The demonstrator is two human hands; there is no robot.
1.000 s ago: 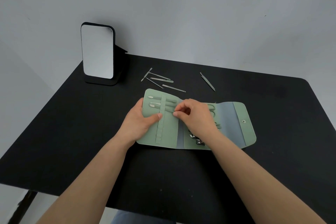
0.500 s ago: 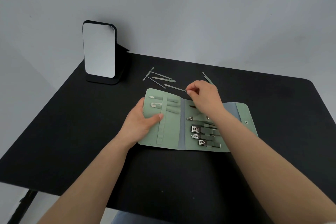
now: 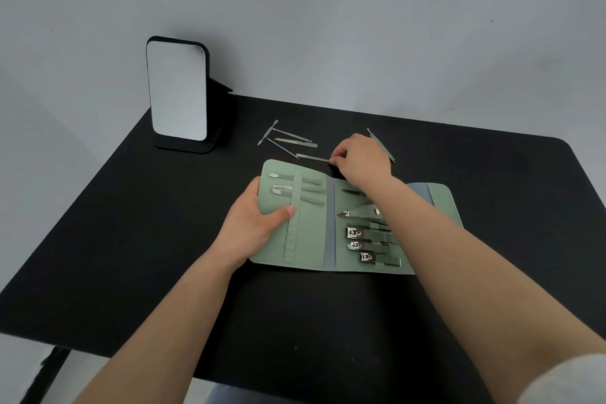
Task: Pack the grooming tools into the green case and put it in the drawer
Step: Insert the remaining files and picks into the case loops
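Observation:
The green case [image 3: 311, 239] lies open on the black table [image 3: 131, 239]. Two slim tools sit under its left strap; nippers [image 3: 359, 212] and three nail clippers [image 3: 370, 244] fill the middle panel. My left hand [image 3: 254, 226] holds the case's left edge, thumb on the inside. My right hand [image 3: 360, 161] reaches past the case's far edge and pinches the end of a thin metal tool [image 3: 311, 158] lying on the table. Several more loose tools [image 3: 288, 138] lie behind it, and tweezers [image 3: 382, 144] show partly behind my right hand.
A standing mirror [image 3: 178, 92] with a black stand is at the back left of the table. A grey wall rises right behind the table's far edge. No drawer is in view.
My right hand left the case's left panel, uncovering the clippers, and moved to the far edge, where it now pinches a loose tool. My left hand stays on the case.

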